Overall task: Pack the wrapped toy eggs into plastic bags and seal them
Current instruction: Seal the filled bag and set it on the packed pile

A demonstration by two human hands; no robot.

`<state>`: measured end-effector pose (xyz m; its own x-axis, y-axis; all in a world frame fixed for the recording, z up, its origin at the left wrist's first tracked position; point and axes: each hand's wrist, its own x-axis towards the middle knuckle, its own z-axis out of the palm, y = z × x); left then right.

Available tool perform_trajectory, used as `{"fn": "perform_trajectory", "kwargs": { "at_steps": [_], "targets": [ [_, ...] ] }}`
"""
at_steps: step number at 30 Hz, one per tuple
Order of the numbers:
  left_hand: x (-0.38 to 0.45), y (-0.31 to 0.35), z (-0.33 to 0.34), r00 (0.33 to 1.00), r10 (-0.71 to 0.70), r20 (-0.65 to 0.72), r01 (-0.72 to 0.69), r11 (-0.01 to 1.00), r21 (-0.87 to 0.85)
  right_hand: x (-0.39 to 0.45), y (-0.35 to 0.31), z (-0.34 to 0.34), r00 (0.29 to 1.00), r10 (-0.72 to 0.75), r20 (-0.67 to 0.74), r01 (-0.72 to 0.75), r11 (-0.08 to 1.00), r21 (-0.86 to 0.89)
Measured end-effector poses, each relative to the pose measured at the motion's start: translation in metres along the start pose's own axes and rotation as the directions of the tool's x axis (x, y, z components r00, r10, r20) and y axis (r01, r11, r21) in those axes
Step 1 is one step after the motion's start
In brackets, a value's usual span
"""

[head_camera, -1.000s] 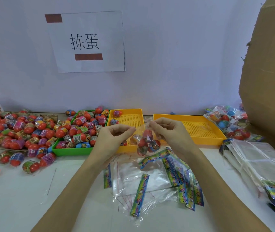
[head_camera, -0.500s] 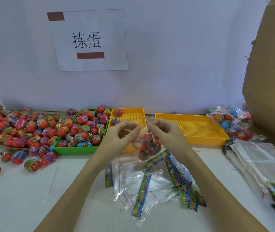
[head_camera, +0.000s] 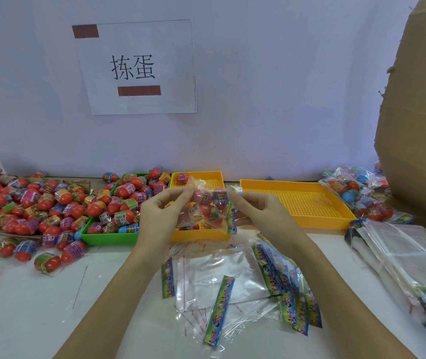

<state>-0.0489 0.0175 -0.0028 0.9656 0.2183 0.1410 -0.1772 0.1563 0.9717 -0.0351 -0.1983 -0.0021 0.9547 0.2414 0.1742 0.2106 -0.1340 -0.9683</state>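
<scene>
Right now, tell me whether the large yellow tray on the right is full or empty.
Empty. The large yellow tray shows only its bare perforated floor, with no eggs in it, unlike the green tray, which is heaped with wrapped eggs.

You have glossy, crinkly clear plastic bags, perforated matt plastic trays, shiny film-wrapped eggs, rough brown cardboard.

Bright, even, diffuse light falls from above; shadows are faint. The clear bags near centre show mild glare. The wide lens bends the edges, leaning the cardboard sheet at right. The hands' outlines look slightly soft; the wall sign reads sharp.
</scene>
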Motion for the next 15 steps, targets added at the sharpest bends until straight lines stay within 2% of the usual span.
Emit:
{"fn": "perform_trajectory", "kwargs": {
  "at_steps": [2,5,10,15],
  "targets": [
    [0.0011,0.0027,-0.0026,0.999,-0.007,0.043,0.007,1.000,-0.011,0.0013,0.0004,0.0021,0.995,-0.051,-0.085,0.048,0.998,-0.031],
    [0.0076,0.0031,-0.0090,0.997,0.000,0.078,-0.007,0.997,0.081,0.0018,-0.0002,0.0003,0.986,-0.072,-0.152,0.070,0.997,-0.022],
    [0.0062,0.0012,-0.0080,0.991,0.000,0.132,-0.010,0.997,0.073,0.0007,-0.0015,-0.0007,0.983,-0.109,-0.144,0.100,0.993,-0.068],
    [0.0071,-0.0010,-0.0077,0.988,0.132,0.082,-0.144,0.977,0.157,-0.0001,-0.0046,0.0044,0.968,-0.197,-0.159,0.178,0.976,-0.125]
  ]
}}
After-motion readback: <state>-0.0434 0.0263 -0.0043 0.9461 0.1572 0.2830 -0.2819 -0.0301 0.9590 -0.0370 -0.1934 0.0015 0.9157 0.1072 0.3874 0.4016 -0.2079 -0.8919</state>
